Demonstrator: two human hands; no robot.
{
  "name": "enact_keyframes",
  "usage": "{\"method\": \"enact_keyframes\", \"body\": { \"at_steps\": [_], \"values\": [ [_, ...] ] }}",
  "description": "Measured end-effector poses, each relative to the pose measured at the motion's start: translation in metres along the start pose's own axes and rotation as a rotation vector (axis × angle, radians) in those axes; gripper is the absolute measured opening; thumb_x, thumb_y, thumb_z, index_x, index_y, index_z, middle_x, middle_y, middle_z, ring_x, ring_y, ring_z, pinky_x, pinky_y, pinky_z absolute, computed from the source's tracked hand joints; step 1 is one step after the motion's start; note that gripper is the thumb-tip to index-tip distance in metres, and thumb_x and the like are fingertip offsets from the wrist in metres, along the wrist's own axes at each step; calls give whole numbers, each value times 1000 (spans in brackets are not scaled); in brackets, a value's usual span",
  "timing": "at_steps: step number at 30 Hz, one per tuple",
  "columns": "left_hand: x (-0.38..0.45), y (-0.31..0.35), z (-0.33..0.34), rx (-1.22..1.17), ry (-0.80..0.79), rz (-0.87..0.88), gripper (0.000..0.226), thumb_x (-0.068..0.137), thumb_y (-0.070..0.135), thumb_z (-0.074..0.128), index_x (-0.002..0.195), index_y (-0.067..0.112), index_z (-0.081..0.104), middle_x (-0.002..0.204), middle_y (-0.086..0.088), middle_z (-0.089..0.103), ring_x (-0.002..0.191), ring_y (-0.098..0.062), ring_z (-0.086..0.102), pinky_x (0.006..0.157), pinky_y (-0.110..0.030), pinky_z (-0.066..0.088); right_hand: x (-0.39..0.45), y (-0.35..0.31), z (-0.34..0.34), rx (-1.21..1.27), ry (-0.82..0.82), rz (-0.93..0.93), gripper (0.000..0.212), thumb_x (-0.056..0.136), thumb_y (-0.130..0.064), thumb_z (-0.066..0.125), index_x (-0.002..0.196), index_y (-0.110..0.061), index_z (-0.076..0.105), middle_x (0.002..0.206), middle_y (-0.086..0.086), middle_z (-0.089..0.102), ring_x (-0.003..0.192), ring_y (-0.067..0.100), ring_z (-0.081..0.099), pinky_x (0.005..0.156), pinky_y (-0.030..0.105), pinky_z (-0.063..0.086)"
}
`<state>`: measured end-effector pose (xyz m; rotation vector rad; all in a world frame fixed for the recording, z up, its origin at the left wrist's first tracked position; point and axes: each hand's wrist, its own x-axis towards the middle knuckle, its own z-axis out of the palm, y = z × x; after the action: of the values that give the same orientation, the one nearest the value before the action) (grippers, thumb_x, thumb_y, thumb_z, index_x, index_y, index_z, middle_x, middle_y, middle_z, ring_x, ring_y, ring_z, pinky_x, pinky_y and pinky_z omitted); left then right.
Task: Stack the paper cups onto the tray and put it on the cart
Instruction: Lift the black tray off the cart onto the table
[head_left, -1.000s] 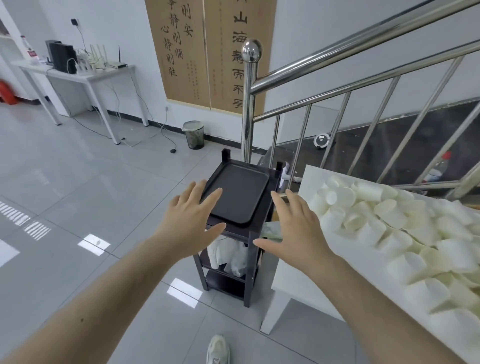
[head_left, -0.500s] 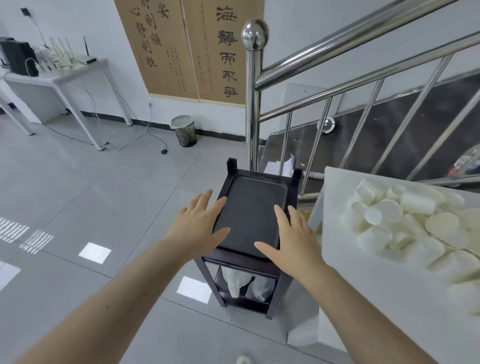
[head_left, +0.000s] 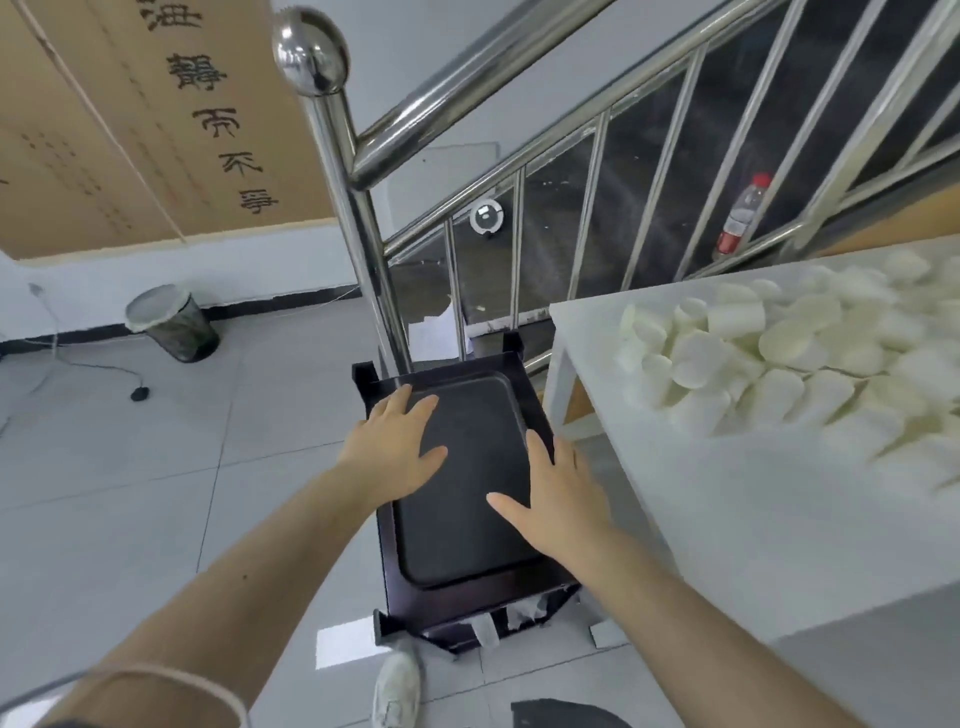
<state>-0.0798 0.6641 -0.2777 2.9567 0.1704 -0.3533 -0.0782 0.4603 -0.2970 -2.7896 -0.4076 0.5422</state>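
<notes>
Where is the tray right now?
Head view, centre: the tray lies on the cart, left of the white table, between both open hands.

We see the tray (head_left: 467, 483) lying on top of the cart (head_left: 470, 605), which stands just left of the table (head_left: 727, 519). The paper cups (head_left: 779, 358) lie heaped on the table's far right part. Our left hand (head_left: 392, 449) sits over the tray's left edge, our right hand (head_left: 563, 499) over its right edge. Behind the cart rises the railing post (head_left: 358, 208); a waste bin (head_left: 171, 325) stands far left by the wall.

Matt black tray (head_left: 467, 499); glossy dark wooden cart (head_left: 543, 579); polished metal railing (head_left: 353, 208).
</notes>
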Motion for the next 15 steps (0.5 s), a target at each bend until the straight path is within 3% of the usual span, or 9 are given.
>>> {"method": "enact_keyframes", "body": {
  "at_steps": [8,15],
  "values": [
    [69,-52,9,58,-169,260,66,94,47,46,149,27,17,159,-5,6,144,-30,13,111,-49,30,9,-55,48,205,-36,421,91,90,-66,45,155,-18,4,159,13,12,144,33,20,106,41,39],
    [134,-75,31,134,-340,329,68,92,48,49,149,22,21,159,-8,4,141,-32,23,107,-46,36,20,-74,81,362,-56,755,92,90,-64,48,154,-14,4,154,19,17,136,34,31,99,37,43]
  ]
}}
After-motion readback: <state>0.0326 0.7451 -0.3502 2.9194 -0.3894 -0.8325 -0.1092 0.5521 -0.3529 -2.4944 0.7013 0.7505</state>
